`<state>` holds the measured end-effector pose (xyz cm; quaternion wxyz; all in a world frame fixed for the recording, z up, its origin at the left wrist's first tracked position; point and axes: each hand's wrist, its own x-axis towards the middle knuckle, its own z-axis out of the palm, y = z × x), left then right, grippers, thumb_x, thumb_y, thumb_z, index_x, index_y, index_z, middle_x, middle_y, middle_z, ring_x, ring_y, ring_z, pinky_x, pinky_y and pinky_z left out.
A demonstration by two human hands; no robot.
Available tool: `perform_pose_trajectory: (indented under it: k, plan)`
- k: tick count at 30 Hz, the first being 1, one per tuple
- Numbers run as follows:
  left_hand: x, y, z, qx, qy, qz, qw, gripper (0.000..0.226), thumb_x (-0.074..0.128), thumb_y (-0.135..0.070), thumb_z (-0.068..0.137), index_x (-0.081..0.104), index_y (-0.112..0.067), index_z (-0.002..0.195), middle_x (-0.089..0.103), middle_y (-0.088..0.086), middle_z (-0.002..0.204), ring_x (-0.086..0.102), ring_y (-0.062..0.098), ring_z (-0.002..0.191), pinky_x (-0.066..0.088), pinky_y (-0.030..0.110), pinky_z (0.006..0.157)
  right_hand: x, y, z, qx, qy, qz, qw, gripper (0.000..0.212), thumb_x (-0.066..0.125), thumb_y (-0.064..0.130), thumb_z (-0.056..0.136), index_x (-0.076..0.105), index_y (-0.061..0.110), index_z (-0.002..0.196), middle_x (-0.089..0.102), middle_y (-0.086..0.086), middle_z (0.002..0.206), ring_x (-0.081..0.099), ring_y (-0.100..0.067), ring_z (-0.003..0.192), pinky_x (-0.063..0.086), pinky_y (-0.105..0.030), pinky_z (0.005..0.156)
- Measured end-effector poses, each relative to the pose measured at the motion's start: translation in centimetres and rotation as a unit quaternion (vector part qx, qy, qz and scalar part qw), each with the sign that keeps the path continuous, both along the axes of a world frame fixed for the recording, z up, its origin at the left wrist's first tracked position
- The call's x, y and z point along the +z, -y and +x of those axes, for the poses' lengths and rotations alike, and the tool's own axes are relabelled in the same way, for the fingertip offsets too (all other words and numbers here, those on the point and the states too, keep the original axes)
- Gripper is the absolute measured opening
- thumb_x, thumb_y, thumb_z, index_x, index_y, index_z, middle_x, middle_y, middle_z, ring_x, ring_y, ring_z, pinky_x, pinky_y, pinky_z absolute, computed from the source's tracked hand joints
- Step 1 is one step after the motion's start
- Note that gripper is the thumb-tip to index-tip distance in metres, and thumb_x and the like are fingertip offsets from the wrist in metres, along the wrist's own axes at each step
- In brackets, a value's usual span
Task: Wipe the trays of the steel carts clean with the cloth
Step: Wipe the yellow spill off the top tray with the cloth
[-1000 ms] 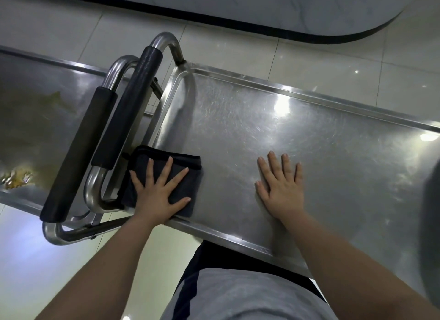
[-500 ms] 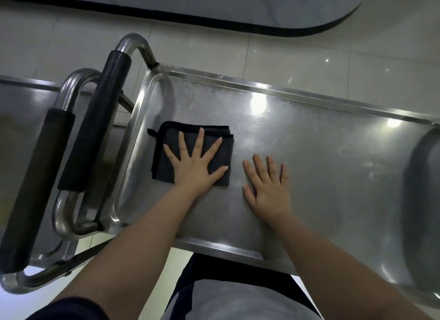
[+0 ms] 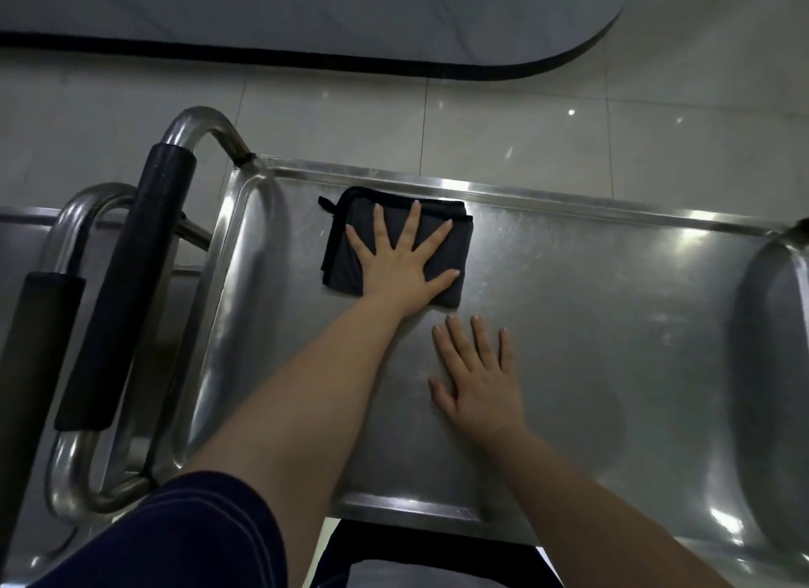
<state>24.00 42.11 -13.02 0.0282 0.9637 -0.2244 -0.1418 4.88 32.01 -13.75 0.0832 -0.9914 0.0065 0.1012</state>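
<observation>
left hand (image 3: 405, 263): fingers spread flat, pressing cloth (image 3: 455, 255) near tray (image 3: 613, 307) far rim | right hand (image 3: 479, 377): fingers straight, flat on tray

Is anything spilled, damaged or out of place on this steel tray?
Nothing stands out. The left hand presses the folded cloth flat near the far left corner of the tray; the right hand rests flat on bare steel. Only scratches and reflections show.
</observation>
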Motion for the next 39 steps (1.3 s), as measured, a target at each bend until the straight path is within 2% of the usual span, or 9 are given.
perform_pose_trajectory:
  k: [5, 9, 12, 16, 22, 27, 31, 34, 39]
  plan:
    - [-0.1, 1.9, 0.4, 0.030, 0.006, 0.001, 1.000, 0.078, 0.005, -0.088, 0.076, -0.014, -0.058, 0.144, -0.020, -0.007, 0.162, -0.023, 0.045, 0.143, -0.023, 0.075, 0.097, -0.1, 0.2, 0.1, 0.007, -0.002, -0.003, 1.000, 0.070, 0.036, 0.054, 0.093, 0.025, 0.023, 0.154, 0.021, -0.001, 0.162, 0.015, -0.031, 0.149, 0.013, -0.061, 0.115]
    - [-0.1, 0.9, 0.8, 0.010, 0.007, -0.009, 1.000, 0.078, 0.010, -0.089, 0.076, -0.010, -0.058, 0.146, -0.017, -0.009, 0.162, -0.022, 0.041, 0.144, -0.022, 0.074, 0.099, -0.1, 0.3, 0.2, 0.011, -0.004, -0.008, 1.000, 0.070, 0.037, 0.054, 0.092, 0.025, 0.025, 0.155, 0.020, 0.000, 0.162, 0.015, -0.030, 0.149, 0.014, -0.060, 0.115]
    - [0.1, -1.4, 2.2, 0.006, 0.001, -0.006, 1.000, 0.079, 0.013, -0.089, 0.076, -0.009, -0.059, 0.145, -0.017, -0.013, 0.161, -0.022, 0.037, 0.145, -0.019, 0.073, 0.102, 0.1, 0.3, 0.2, 0.008, 0.002, -0.003, 1.000, 0.070, 0.038, 0.054, 0.091, 0.029, 0.025, 0.154, 0.023, 0.000, 0.161, 0.017, -0.031, 0.148, 0.016, -0.060, 0.115]
    - [0.4, -6.3, 5.3, 0.063, -0.010, -0.001, 0.998, 0.078, 0.018, -0.089, 0.075, -0.006, -0.061, 0.144, -0.017, -0.017, 0.161, -0.019, 0.035, 0.147, -0.014, 0.073, 0.105, 0.4, 0.1, 0.3, 0.003, 0.014, 0.000, 1.000, 0.068, 0.038, 0.052, 0.090, 0.033, 0.025, 0.152, 0.027, 0.000, 0.159, 0.021, -0.031, 0.148, 0.015, -0.059, 0.115]
    - [0.9, -11.8, 7.9, 0.087, -0.026, 0.015, 0.996, 0.077, 0.014, -0.087, 0.076, -0.010, -0.060, 0.144, -0.017, -0.014, 0.161, -0.019, 0.037, 0.146, -0.010, 0.074, 0.106, 0.3, -0.1, 0.3, 0.004, 0.020, -0.004, 1.000, 0.067, 0.039, 0.052, 0.091, 0.033, 0.024, 0.152, 0.029, -0.001, 0.159, 0.021, -0.031, 0.148, 0.015, -0.060, 0.116]
    - [0.4, -8.9, 5.8, 0.080, -0.020, 0.008, 0.997, 0.075, 0.010, -0.087, 0.076, -0.014, -0.061, 0.142, -0.021, -0.011, 0.161, -0.020, 0.044, 0.144, -0.011, 0.076, 0.104, 0.3, -0.2, 0.4, 0.002, 0.023, -0.010, 1.000, 0.068, 0.039, 0.051, 0.090, 0.034, 0.023, 0.152, 0.029, -0.002, 0.159, 0.022, -0.032, 0.147, 0.014, -0.061, 0.115]
    - [0.1, -2.2, 1.9, 0.009, -0.024, 0.001, 1.000, 0.077, 0.008, -0.088, 0.075, -0.017, -0.059, 0.142, -0.025, -0.008, 0.160, -0.026, 0.047, 0.141, -0.018, 0.077, 0.098, 0.3, -0.2, 0.5, 0.006, 0.020, -0.012, 1.000, 0.070, 0.041, 0.051, 0.089, 0.034, 0.021, 0.152, 0.029, -0.003, 0.159, 0.023, -0.033, 0.147, 0.013, -0.062, 0.115]
    - [0.3, 1.7, -0.3, -0.012, -0.032, 0.002, 0.999, 0.078, 0.004, -0.087, 0.076, -0.020, -0.056, 0.143, -0.027, -0.006, 0.159, -0.029, 0.047, 0.139, -0.018, 0.078, 0.096, 0.4, 0.0, 0.5, 0.014, 0.008, -0.016, 1.000, 0.070, 0.038, 0.051, 0.091, 0.032, 0.020, 0.152, 0.028, -0.004, 0.159, 0.020, -0.034, 0.147, 0.012, -0.061, 0.115]
    - [0.7, 0.7, -0.3, -0.013, -0.021, -0.008, 1.000, 0.079, 0.010, -0.087, 0.077, -0.012, -0.056, 0.146, -0.023, -0.010, 0.160, -0.027, 0.040, 0.143, -0.017, 0.075, 0.101, 0.9, 0.2, 0.5, 0.010, 0.000, -0.012, 1.000, 0.069, 0.038, 0.053, 0.089, 0.035, 0.022, 0.151, 0.032, -0.003, 0.157, 0.027, -0.033, 0.145, 0.015, -0.059, 0.114]
